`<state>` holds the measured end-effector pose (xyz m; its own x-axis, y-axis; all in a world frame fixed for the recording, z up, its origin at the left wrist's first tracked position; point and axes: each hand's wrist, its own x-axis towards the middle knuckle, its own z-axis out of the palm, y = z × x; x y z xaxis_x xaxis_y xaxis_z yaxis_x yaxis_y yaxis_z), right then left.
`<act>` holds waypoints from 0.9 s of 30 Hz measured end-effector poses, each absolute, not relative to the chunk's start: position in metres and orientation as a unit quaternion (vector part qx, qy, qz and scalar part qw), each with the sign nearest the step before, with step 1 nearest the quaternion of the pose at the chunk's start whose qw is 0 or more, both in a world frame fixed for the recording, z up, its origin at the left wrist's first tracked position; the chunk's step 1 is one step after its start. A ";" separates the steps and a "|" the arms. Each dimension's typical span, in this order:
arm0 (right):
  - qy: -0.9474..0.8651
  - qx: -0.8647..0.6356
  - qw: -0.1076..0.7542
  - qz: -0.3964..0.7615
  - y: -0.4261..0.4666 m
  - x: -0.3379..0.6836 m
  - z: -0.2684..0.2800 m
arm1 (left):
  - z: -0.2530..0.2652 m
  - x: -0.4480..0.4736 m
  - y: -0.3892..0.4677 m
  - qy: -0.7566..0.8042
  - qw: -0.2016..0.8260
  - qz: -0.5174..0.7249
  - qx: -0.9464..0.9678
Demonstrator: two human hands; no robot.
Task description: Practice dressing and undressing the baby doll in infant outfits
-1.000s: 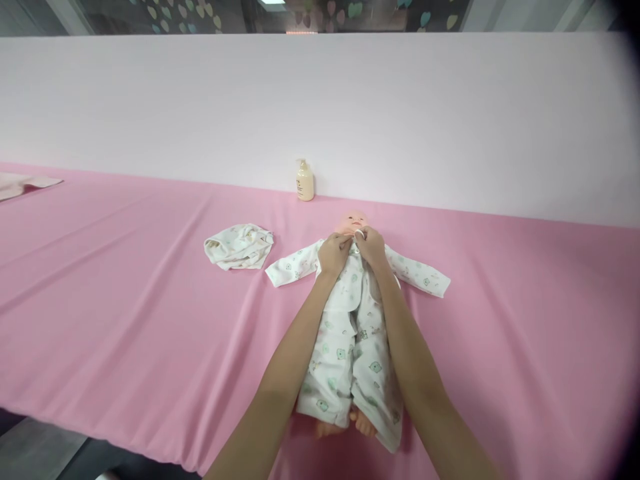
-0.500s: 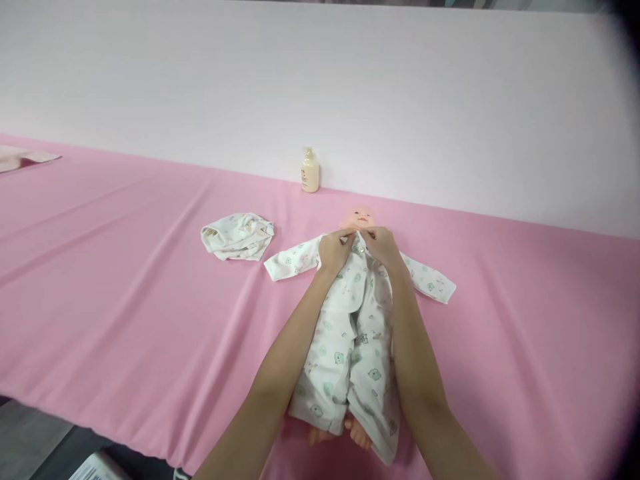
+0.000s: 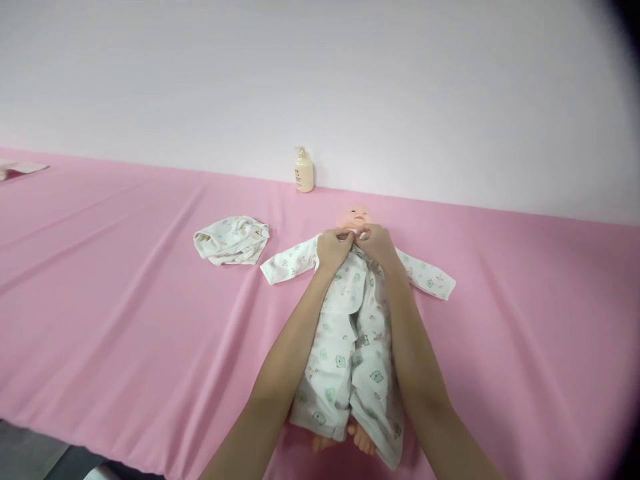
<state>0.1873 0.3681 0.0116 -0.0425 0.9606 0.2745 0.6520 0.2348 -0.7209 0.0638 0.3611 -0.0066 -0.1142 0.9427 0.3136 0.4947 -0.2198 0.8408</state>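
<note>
A baby doll (image 3: pixel 358 215) lies on its back, head toward the wall and bare feet toward me. It wears a white printed baby jacket (image 3: pixel 345 287) with both sleeves stretched out sideways, and matching trousers (image 3: pixel 327 380). At the neckline, my left hand (image 3: pixel 335 250) pinches the jacket's collar edge. Close beside it my right hand (image 3: pixel 376 245) pinches the other side of the collar, the fingertips of both nearly meeting under the doll's chin. My fingers hide the fastening between them.
A pump bottle (image 3: pixel 304 173) stands by the white wall (image 3: pixel 320 80). Left of the doll lies a crumpled printed cloth (image 3: pixel 233 241). A pale pink cloth (image 3: pixel 23 167) is at the far left. The pink sheet (image 3: pixel 125 320) covers the table to its front edge.
My hands have come closer together at the collar, the right one moving slightly left. A snap visible between them earlier is now covered. The camera view has shifted slightly.
</note>
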 end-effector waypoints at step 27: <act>-0.694 -0.617 0.281 0.243 0.329 0.209 0.054 | 0.027 0.046 0.343 0.513 0.245 0.289 0.770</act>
<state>0.2088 0.3288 0.0545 -0.0801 0.9927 0.0899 0.7203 0.1200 -0.6832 0.0464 0.3426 0.0273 0.3059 0.9322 0.1934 0.6492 -0.3528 0.6738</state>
